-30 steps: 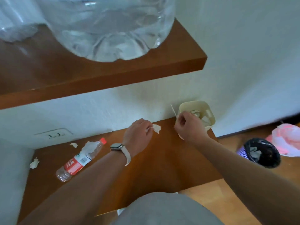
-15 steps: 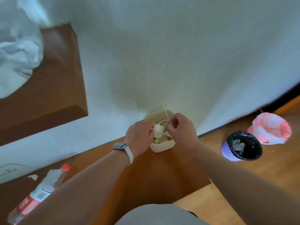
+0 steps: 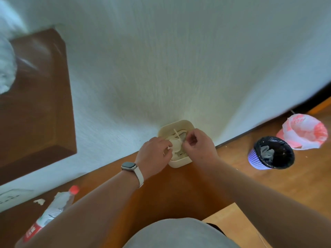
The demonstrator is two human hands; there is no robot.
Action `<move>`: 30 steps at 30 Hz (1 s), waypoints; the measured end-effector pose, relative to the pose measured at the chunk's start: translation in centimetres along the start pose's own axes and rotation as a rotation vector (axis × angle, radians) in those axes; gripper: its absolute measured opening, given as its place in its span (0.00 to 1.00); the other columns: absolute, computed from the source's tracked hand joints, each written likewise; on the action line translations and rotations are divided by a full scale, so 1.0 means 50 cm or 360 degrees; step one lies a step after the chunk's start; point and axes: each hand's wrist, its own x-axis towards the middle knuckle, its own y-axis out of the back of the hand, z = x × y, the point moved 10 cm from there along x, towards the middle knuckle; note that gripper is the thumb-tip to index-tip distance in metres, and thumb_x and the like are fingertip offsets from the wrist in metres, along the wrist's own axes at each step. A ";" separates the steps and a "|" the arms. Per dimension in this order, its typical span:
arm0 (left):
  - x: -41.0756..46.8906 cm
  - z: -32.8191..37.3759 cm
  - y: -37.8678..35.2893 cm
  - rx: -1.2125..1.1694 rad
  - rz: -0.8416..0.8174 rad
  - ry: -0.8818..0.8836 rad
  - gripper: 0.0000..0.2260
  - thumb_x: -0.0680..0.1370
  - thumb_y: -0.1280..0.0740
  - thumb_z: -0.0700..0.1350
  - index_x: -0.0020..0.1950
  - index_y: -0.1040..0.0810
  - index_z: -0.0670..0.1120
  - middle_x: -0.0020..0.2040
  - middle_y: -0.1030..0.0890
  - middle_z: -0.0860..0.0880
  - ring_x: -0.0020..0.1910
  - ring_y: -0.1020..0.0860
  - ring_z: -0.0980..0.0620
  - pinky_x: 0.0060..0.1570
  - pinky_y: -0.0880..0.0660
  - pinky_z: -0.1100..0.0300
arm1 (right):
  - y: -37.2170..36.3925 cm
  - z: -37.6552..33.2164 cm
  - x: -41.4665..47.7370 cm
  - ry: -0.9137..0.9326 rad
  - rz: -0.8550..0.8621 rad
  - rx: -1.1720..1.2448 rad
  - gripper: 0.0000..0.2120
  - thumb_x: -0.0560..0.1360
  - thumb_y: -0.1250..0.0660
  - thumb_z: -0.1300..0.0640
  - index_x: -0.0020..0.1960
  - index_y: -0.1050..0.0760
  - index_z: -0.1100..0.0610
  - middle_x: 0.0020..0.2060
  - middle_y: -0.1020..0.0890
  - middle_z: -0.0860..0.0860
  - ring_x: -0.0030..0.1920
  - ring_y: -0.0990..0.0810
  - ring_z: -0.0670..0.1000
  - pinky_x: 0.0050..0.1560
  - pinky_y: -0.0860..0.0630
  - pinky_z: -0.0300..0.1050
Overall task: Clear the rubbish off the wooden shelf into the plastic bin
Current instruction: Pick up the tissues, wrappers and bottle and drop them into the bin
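Note:
A small cream plastic bin (image 3: pixel 180 162) stands on the lower wooden shelf (image 3: pixel 179 194) against the wall. Both of my hands hover over its mouth. My left hand (image 3: pixel 154 156), with a watch on the wrist, pinches a crumpled white paper scrap (image 3: pixel 175 146) just inside the bin. My right hand (image 3: pixel 198 146) has its fingers loosely apart, and a thin pale stick (image 3: pixel 177 135) leans in the bin just left of them. A plastic bottle with a red cap (image 3: pixel 57 204) and a small paper bit (image 3: pixel 39 201) lie on the shelf at the left.
An upper wooden shelf (image 3: pixel 35 104) juts out at the left with a clear water jug (image 3: pixel 5 68) on it. On the floor to the right are a purple basket with a black liner (image 3: pixel 270 153) and a pink-and-white plastic bag (image 3: pixel 302 133). A wall socket (image 3: pixel 10 196) sits at far left.
Both hands moved right from the shelf's middle to over the bin, carrying the paper scrap and the stick. The stick now sits in the bin, apart from my right fingers.

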 end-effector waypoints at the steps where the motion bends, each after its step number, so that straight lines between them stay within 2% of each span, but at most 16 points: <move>1: -0.005 -0.005 0.004 -0.0003 0.0013 -0.0008 0.10 0.78 0.37 0.49 0.55 0.20 0.49 0.50 0.21 0.54 0.48 0.26 0.55 0.48 0.29 0.60 | -0.002 -0.003 -0.007 0.0039 -0.0017 -0.0036 0.05 0.71 0.32 0.57 0.44 0.27 0.52 0.38 0.23 0.47 0.40 0.24 0.47 0.41 0.22 0.47; 4: -0.031 -0.025 0.018 0.0003 0.0034 -0.0032 0.10 0.78 0.39 0.49 0.55 0.21 0.49 0.49 0.21 0.54 0.48 0.27 0.55 0.48 0.29 0.60 | -0.021 -0.021 -0.026 0.0166 -0.0087 -0.0206 0.05 0.73 0.32 0.55 0.48 0.27 0.52 0.42 0.25 0.43 0.42 0.26 0.45 0.43 0.25 0.43; 7: -0.079 -0.057 0.043 0.0106 0.0067 -0.0038 0.11 0.79 0.40 0.50 0.56 0.22 0.49 0.51 0.21 0.53 0.50 0.26 0.54 0.51 0.28 0.57 | -0.061 -0.057 -0.044 0.0326 -0.0236 -0.0500 0.12 0.76 0.34 0.52 0.58 0.25 0.54 0.52 0.24 0.45 0.51 0.25 0.48 0.51 0.25 0.45; 11: -0.169 -0.122 0.075 0.0326 0.0049 0.0001 0.17 0.80 0.43 0.53 0.65 0.27 0.50 0.63 0.24 0.52 0.63 0.28 0.52 0.63 0.32 0.55 | -0.154 -0.134 -0.076 0.0680 -0.0454 -0.0986 0.21 0.77 0.39 0.45 0.68 0.28 0.52 0.65 0.26 0.47 0.66 0.29 0.51 0.61 0.30 0.49; 14: -0.254 -0.192 0.105 0.0465 0.0028 0.0085 0.21 0.80 0.44 0.56 0.71 0.33 0.50 0.70 0.29 0.51 0.69 0.33 0.50 0.68 0.37 0.53 | -0.236 -0.186 -0.109 0.0849 -0.0590 -0.1132 0.24 0.79 0.42 0.42 0.72 0.33 0.50 0.71 0.31 0.46 0.71 0.35 0.49 0.69 0.37 0.47; 19: -0.419 -0.352 0.157 0.0526 0.0100 0.0336 0.22 0.80 0.42 0.58 0.72 0.35 0.52 0.74 0.34 0.50 0.73 0.37 0.48 0.71 0.42 0.51 | -0.383 -0.279 -0.175 0.1026 -0.0810 -0.1189 0.26 0.79 0.42 0.42 0.74 0.35 0.50 0.73 0.34 0.47 0.73 0.39 0.49 0.72 0.41 0.49; 21: -0.485 -0.420 0.174 0.0598 0.0080 0.0445 0.22 0.80 0.43 0.58 0.71 0.34 0.51 0.73 0.33 0.49 0.73 0.36 0.47 0.71 0.37 0.47 | -0.441 -0.315 -0.202 0.1097 -0.0864 -0.1214 0.26 0.80 0.43 0.42 0.74 0.36 0.51 0.74 0.35 0.48 0.74 0.40 0.49 0.73 0.43 0.48; 23: -0.550 -0.483 0.199 0.0595 0.0136 0.0537 0.21 0.78 0.39 0.56 0.68 0.30 0.49 0.70 0.28 0.46 0.69 0.30 0.46 0.66 0.31 0.48 | -0.506 -0.344 -0.227 0.1142 -0.0945 -0.1246 0.26 0.80 0.43 0.42 0.74 0.36 0.51 0.74 0.35 0.48 0.74 0.40 0.50 0.73 0.43 0.47; 25: -0.615 -0.552 0.223 0.0556 0.0199 0.0677 0.21 0.78 0.36 0.56 0.67 0.28 0.48 0.68 0.26 0.46 0.67 0.28 0.46 0.64 0.29 0.50 | -0.572 -0.371 -0.247 0.1196 -0.1018 -0.1292 0.25 0.79 0.44 0.42 0.73 0.35 0.51 0.73 0.33 0.49 0.73 0.37 0.51 0.72 0.41 0.48; 30: -0.753 -0.732 0.228 0.0412 0.0154 0.1086 0.24 0.79 0.39 0.57 0.73 0.34 0.49 0.73 0.33 0.47 0.72 0.36 0.47 0.67 0.34 0.50 | -0.732 -0.457 -0.289 0.1299 -0.1186 -0.1300 0.22 0.78 0.43 0.45 0.70 0.32 0.53 0.66 0.27 0.49 0.66 0.29 0.51 0.64 0.30 0.48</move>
